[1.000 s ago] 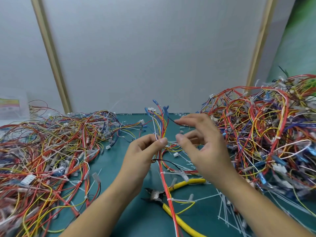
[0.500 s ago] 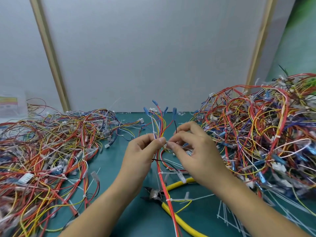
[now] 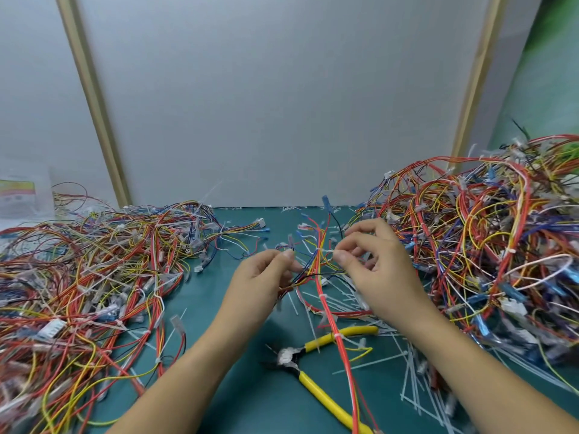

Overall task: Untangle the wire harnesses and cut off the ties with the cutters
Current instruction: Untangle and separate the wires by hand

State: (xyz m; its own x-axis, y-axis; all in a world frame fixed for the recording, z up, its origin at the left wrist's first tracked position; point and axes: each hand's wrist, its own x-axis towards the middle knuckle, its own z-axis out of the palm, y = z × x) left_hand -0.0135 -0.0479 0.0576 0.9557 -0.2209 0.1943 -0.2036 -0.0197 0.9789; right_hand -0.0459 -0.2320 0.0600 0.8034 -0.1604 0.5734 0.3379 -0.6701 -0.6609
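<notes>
Wire harness [image 3: 319, 277]: my left hand [image 3: 263, 283] pinches it, my right hand [image 3: 380, 272] pinches its tie [image 3: 327, 251]. Cutters [image 3: 302, 372] lie on bare mat [image 3: 266, 408] beneath.

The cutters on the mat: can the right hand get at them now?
Probably yes, once it lets go: the right hand pinches a tie, and the cutters lie uncovered nearby, only a red wire crossing one handle.

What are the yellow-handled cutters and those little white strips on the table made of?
Yellow-handled cutters: handles look like smooth, slightly shiny plastic or rubber sleeves; the grey head looks like metal, with bright glints. Thin white cut ties: probably plastic, pale, a little see-through, lying stiff and straight.
</notes>
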